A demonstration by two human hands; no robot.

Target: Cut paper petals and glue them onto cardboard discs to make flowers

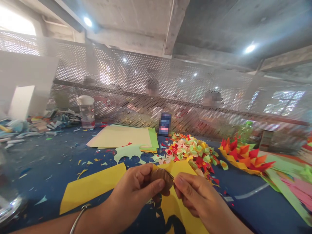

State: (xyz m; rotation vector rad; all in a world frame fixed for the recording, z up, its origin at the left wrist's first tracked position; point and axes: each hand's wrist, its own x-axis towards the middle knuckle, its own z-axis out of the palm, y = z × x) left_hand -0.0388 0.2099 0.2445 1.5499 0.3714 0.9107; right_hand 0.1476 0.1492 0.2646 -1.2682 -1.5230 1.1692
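Near the bottom centre, my left hand (138, 185) pinches a round brown piece with a scalloped edge (162, 177), its thumb flat across the front. A corner of yellow paper shows just behind that piece. My right hand (195, 191) is closed beside it, fingertips pressed together around a thin dark tool (172, 176) whose tip meets the piece's right edge. Most of the tool is hidden by the fingers, so its kind is unclear. Yellow paper with cut-out curves (184, 169) lies beneath both hands. Another yellow sheet (90, 190) rests left of them.
A heap of small coloured paper pieces (192, 148) lies beyond my hands, with a phone (165, 124) behind it. Pale paper sheets (122, 136), a lidded cup (86, 112), a red-orange paper flower (246, 156) and a green bottle (245, 131) stand around. A perforated screen (136, 74) closes off the back.
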